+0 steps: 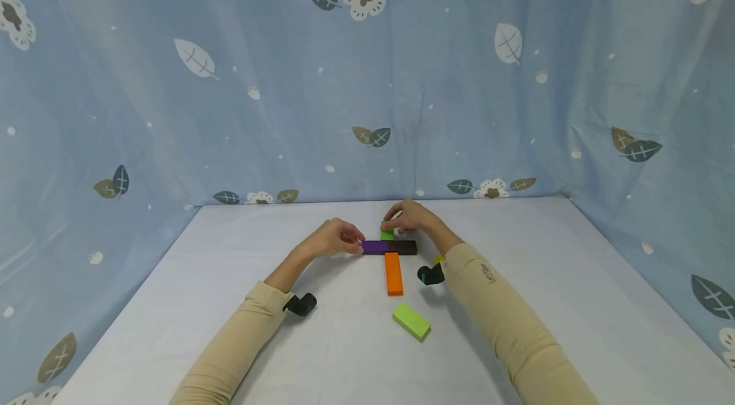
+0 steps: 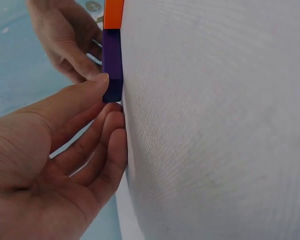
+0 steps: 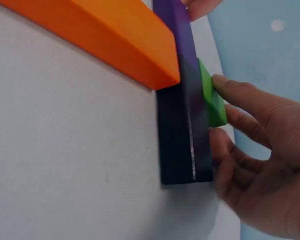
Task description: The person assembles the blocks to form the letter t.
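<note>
A purple block (image 1: 375,247) and a black block (image 1: 403,247) lie end to end in one row on the white tabletop. My left hand (image 1: 335,238) pinches the purple block's outer end, its thumb (image 2: 97,85) on that block's top edge. Behind the row, a green block (image 1: 387,232) stands against it near the joint. My right hand (image 1: 410,217) holds the green block between thumb and fingers, as the right wrist view shows. An orange block (image 1: 393,274) runs from the row's front side toward me, its far end right at the joint.
A lime-green block (image 1: 411,321) lies slanted in front of the orange one. Beside the right sleeve, a bit of yellow (image 1: 439,259) shows, mostly hidden. Black wrist cameras (image 1: 302,304) hang beneath both forearms. A blue patterned curtain (image 1: 367,73) rises behind the white tabletop (image 1: 321,354).
</note>
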A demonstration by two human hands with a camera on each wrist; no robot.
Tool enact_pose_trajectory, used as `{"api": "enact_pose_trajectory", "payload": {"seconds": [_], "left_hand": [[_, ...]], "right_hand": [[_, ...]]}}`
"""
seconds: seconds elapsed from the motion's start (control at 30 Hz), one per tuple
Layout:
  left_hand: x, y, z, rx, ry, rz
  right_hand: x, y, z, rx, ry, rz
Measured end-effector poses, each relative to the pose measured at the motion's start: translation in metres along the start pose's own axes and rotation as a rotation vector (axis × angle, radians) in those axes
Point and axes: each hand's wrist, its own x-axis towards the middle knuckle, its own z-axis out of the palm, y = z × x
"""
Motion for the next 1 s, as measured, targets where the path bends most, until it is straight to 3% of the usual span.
{"api": "enact_pose_trajectory", "payload": {"seconds": [0.63, 1.0], "left_hand": [[0.0019, -0.0033, 0.0027, -0.013, -0.002, -0.012], [0.0014, -0.0023, 0.001, -0.009, 0.004, -0.008]], "right_hand": [[0.0027, 0.001, 0.0031, 0.062, 0.013, 0.055], [0.001, -0.0058, 0.0056, -0.027, 0.023, 0.047]]}}
